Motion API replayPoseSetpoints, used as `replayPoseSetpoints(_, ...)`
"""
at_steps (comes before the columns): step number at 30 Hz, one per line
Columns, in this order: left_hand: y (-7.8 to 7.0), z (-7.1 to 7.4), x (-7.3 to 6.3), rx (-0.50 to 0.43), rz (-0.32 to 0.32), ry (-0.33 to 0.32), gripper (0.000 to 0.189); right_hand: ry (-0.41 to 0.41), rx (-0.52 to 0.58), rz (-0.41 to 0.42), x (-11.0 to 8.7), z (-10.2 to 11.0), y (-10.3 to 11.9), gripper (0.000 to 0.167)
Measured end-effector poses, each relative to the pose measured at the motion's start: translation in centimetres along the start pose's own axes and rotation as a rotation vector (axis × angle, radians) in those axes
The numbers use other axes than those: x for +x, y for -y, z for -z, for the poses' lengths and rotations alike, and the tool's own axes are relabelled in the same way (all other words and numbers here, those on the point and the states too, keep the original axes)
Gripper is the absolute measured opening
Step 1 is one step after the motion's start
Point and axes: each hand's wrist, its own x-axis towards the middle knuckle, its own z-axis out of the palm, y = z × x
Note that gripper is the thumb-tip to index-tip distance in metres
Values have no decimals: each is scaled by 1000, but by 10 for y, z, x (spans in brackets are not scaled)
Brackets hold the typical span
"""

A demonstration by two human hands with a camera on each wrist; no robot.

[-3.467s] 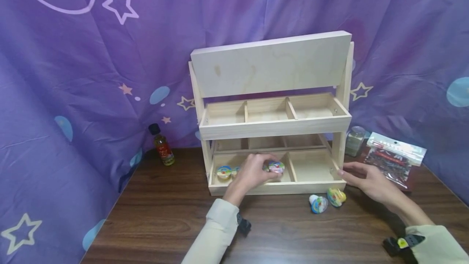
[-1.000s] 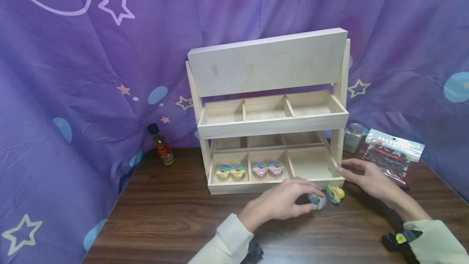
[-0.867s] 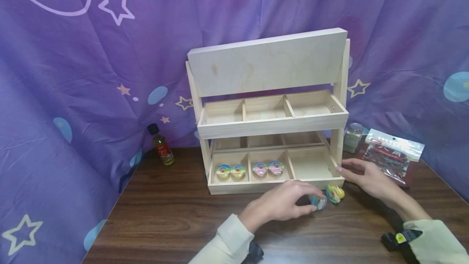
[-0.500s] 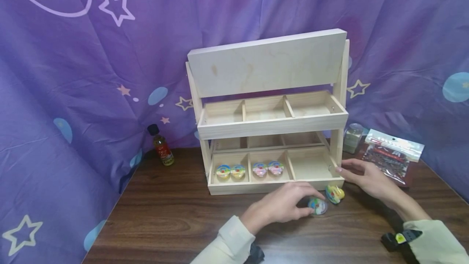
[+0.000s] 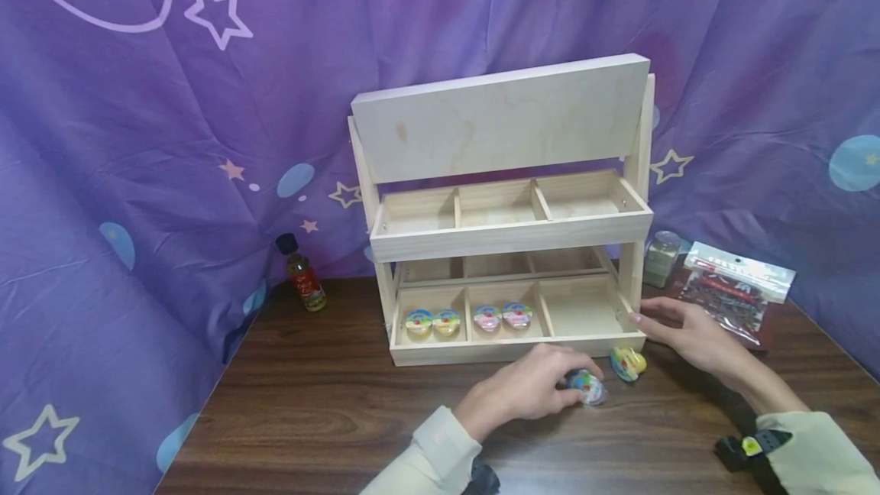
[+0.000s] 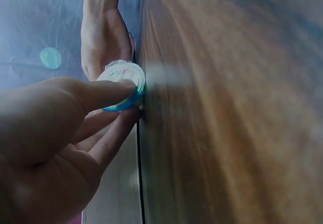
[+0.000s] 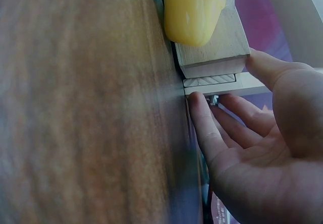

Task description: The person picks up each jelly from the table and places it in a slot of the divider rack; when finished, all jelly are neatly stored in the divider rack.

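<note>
My left hand (image 5: pixel 525 388) pinches a jelly cup (image 5: pixel 590 389) just in front of the wooden rack (image 5: pixel 512 231). In the left wrist view the thumb lies across its printed lid, with fingers on the far side. My right hand (image 5: pixel 694 334) grips the right end of the lower tray, thumb over the side panel and fingers against the outside. A yellow jelly cup (image 5: pixel 629 365) lies tipped on the table by the tray's right front corner. Two yellow cups (image 5: pixel 433 322) sit in the left compartment, two pink-lidded cups (image 5: pixel 503 316) in the middle one.
On the table (image 5: pixel 302 403), a bottle with a red label (image 5: pixel 305 281) stands left of the rack. A glass jar (image 5: pixel 662 260) and a bag of dark dried spice (image 5: pixel 732 292) are at the right. A purple curtain (image 5: pixel 172 136) hangs behind.
My left hand has left the middle compartment, where two pink-lidded cups now show. It has taken hold of a cup from the table and shifted it slightly left. The right hand keeps its place.
</note>
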Motion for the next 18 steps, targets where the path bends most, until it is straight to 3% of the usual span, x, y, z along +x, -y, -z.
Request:
replayPoseSetpoints(8,1,2,-1,-86,-12,-31,29,-8,-14,9,0,0,1,70)
replayPoseSetpoints(18,-2,13,-1,-322,-29,-137,28,-26,-10,40,0,0,-1,62)
